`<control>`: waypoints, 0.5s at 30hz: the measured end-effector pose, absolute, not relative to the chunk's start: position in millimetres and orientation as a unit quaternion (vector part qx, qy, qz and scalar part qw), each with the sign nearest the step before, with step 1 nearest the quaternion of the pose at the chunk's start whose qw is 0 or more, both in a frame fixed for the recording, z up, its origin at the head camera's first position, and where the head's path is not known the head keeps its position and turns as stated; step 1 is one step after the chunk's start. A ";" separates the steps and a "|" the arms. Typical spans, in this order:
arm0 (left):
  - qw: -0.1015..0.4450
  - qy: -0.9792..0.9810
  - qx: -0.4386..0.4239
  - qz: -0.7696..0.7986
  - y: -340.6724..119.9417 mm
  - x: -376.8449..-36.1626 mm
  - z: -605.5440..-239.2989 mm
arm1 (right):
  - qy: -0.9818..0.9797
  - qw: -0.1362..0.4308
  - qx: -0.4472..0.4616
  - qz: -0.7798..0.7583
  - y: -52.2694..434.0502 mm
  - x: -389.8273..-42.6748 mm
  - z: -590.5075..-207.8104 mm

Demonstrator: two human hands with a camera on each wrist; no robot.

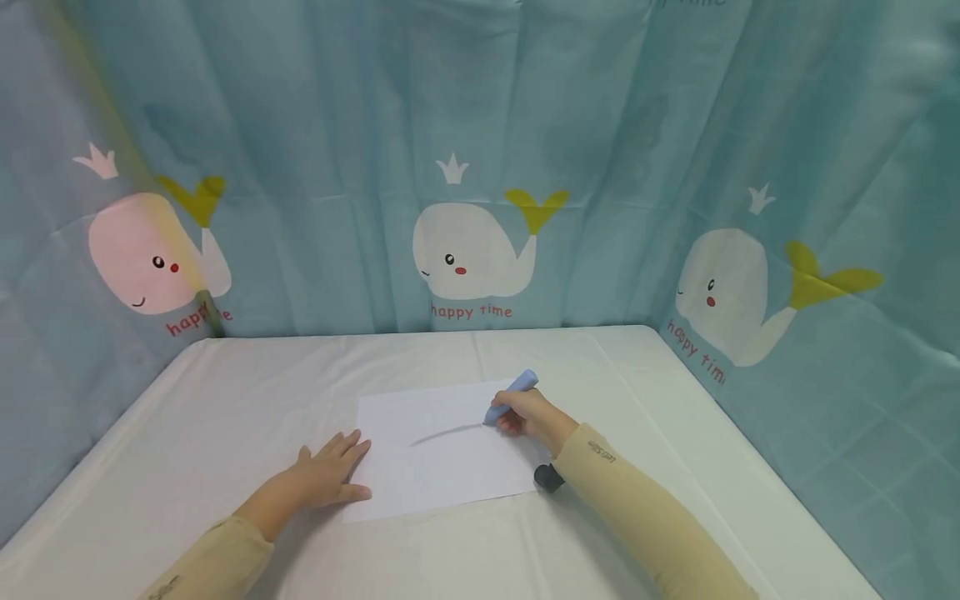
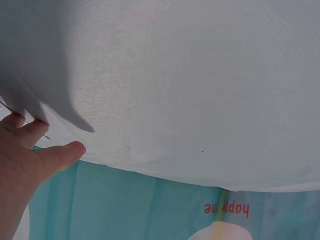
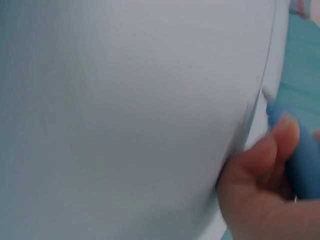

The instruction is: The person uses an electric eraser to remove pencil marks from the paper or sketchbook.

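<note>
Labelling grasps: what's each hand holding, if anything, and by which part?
Right hand: the blue marker, by its lower barrel, just behind the tip. Left hand: grips nothing; it lies spread at the left edge of the paper.

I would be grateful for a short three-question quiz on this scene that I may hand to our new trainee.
1. Multiple choice: what does the right hand hold?
A) a pair of scissors
B) a blue marker
C) a paintbrush

2. True or false: the left hand grips a second marker.

3. Fill in the gap: on the curtain, the red words under the middle whale read "happy ____".

Key:
1. B.
2. False: its fingers are spread at the left edge of the white paper and grip nothing.
3. time.
</note>
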State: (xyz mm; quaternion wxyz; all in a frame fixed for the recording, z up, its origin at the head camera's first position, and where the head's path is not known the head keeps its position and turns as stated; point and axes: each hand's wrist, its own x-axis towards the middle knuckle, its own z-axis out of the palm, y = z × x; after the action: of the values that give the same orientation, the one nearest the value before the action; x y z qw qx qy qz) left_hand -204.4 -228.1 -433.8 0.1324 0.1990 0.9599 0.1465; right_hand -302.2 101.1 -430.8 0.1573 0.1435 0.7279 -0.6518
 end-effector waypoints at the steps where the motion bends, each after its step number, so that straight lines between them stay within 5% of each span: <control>1: 0.134 0.960 0.199 0.146 -227.7 -204.3 -433.9 | 0.729 0.156 0.146 -0.651 100.9 -301.8 -430.9; 15: 0.139 0.960 0.196 0.147 -226.1 -205.3 -427.6 | 0.744 0.167 0.142 -0.631 100.5 -304.0 -428.3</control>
State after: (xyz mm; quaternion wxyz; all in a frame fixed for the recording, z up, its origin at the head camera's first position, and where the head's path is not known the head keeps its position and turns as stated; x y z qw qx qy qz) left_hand -205.3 -226.1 -427.6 0.1386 0.1955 0.9597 0.1466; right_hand -304.0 100.5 -428.3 0.1665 0.1416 0.7443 -0.6311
